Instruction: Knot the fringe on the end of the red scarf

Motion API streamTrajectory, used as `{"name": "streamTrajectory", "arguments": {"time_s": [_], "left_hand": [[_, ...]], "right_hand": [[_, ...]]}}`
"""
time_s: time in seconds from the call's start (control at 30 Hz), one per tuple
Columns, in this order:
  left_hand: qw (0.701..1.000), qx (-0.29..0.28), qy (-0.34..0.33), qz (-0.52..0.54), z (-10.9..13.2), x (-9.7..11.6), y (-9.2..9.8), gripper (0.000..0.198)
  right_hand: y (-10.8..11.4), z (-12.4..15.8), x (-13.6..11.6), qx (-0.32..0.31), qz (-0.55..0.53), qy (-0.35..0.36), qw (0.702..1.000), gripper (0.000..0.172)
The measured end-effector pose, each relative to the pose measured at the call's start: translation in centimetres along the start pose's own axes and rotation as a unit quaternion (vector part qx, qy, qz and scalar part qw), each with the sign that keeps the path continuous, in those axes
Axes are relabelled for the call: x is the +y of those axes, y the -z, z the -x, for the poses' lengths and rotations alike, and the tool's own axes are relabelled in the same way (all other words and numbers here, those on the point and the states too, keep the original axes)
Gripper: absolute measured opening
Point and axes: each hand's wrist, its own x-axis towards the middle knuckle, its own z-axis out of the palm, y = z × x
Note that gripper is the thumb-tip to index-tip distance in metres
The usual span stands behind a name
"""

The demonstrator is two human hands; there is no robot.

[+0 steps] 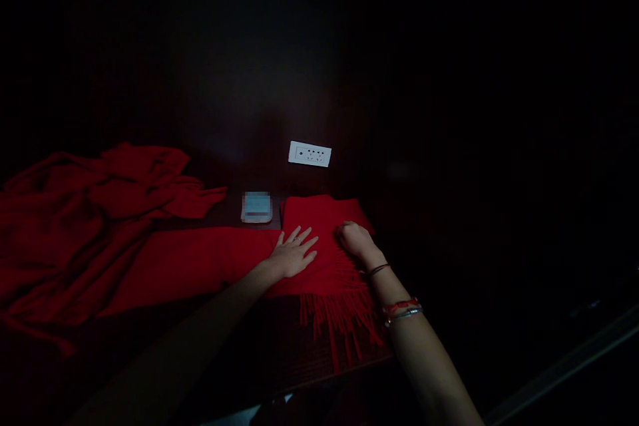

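Note:
A red fringed scarf lies partly folded in layers on a dark wooden surface, its tassels hanging toward the front. My left hand rests flat on it, fingers spread, with a ring on one finger. At the right side of the folded part, my right hand is closed on the cloth just above the fringe; its fingertips are hidden. A flat strip of red cloth runs left from the folded part to a rumpled red heap. Whether all of it is one piece, I cannot tell.
Behind the scarf, a white wall socket is set in the dark back panel. A small light-blue square item, blurred, lies left of the folded cloth. The dark surface's front edge runs below the fringe. Most surroundings are very dark.

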Motion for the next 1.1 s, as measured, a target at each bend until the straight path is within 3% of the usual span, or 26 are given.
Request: {"name": "streamTrajectory", "arguments": {"time_s": [0.17, 0.23, 0.3, 0.37, 0.4, 0.57, 0.73, 0.83, 0.93, 1.0, 1.1], "left_hand": [[1.000, -0.001, 0.000, 0.001, 0.1, 0.0, 0.1, 0.049], [1.000, 0.000, 0.001, 0.000, 0.1, 0.0, 0.1, 0.049], [1.000, 0.000, 0.000, 0.001, 0.1, 0.0, 0.1, 0.050], [1.000, 0.002, -0.001, 0.002, 0.1, -0.1, 0.0, 0.050], [1.000, 0.004, -0.002, 0.003, 0.0, -0.1, -0.1, 0.050], [1.000, 0.008, -0.006, -0.001, -0.2, -0.4, -0.4, 0.050], [1.000, 0.005, -0.006, 0.002, -0.3, -0.3, -0.3, 0.049], [1.000, 0.006, -0.002, 0.006, -0.2, -0.2, -0.2, 0.049], [1.000, 0.002, 0.002, 0.004, -0.1, -0.1, -0.1, 0.049], [1.000, 0.006, 0.000, -0.002, -0.1, -0.1, -0.1, 0.049], [1.000, 0.012, -0.004, -0.007, -0.2, -0.2, -0.2, 0.048]], "right_hand": [[0.9, 0.9, 2.8, 0.029, 0.012, -0.086, 0.996, 0.022], [1.4, 1.0, 2.5, 0.061, -0.030, -0.029, 0.997, 0.025], [1.6, 0.8, 1.4, 0.059, -0.099, 0.088, 0.990, 0.028], [1.4, 0.5, 0.1, 0.003, -0.130, 0.179, 0.975, 0.028], [1.2, 0.4, -0.3, -0.033, -0.116, 0.189, 0.975, 0.027], [1.3, 0.9, 1.4, -0.123, 0.046, 0.045, 0.990, 0.025], [3.4, 2.6, 3.8, -0.114, 0.090, -0.015, 0.989, 0.025], [3.6, 3.2, 2.0, -0.056, 0.022, 0.100, 0.993, 0.029], [2.3, 3.1, -0.5, -0.011, -0.069, 0.256, 0.964, 0.031], [1.3, 3.1, -1.2, -0.023, -0.070, 0.283, 0.956, 0.029], [0.6, 3.4, 0.5, -0.056, -0.023, 0.227, 0.972, 0.027]]}}
